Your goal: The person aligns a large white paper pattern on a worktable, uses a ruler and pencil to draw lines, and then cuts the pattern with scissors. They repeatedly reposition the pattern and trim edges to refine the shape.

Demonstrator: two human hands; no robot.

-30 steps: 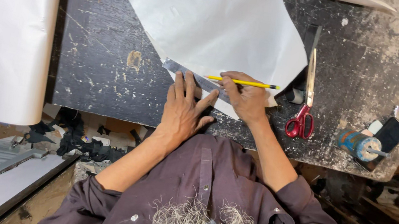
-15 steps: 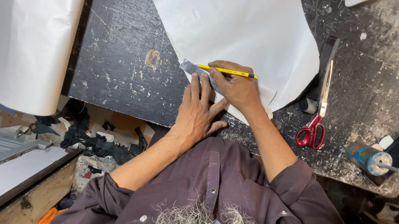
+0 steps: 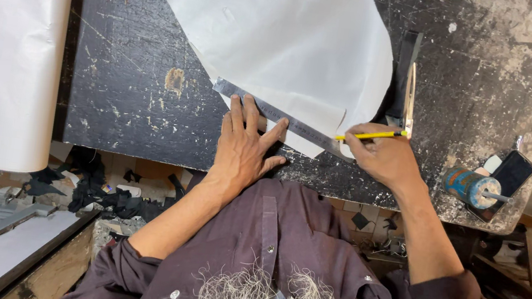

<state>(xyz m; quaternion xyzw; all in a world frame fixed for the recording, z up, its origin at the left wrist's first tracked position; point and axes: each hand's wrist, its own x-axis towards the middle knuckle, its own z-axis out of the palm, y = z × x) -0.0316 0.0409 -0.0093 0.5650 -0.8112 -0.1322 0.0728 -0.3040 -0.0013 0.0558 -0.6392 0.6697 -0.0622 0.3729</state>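
Steel ruler lies diagonally along the white sheet edge, long axis running upper-left to lower-right. Left hand pins it flat, fingers spread. Right hand pinches a yellow pencil, tip at the ruler's right end. Scarred black worktable underneath.

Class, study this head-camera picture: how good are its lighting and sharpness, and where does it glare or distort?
Head view: even, soft light; the white sheet looks bright, nearly washed out; left hand, metal ruler, right hand and yellow pencil are sharp; the dark table edges tilt from wide-angle distortion.
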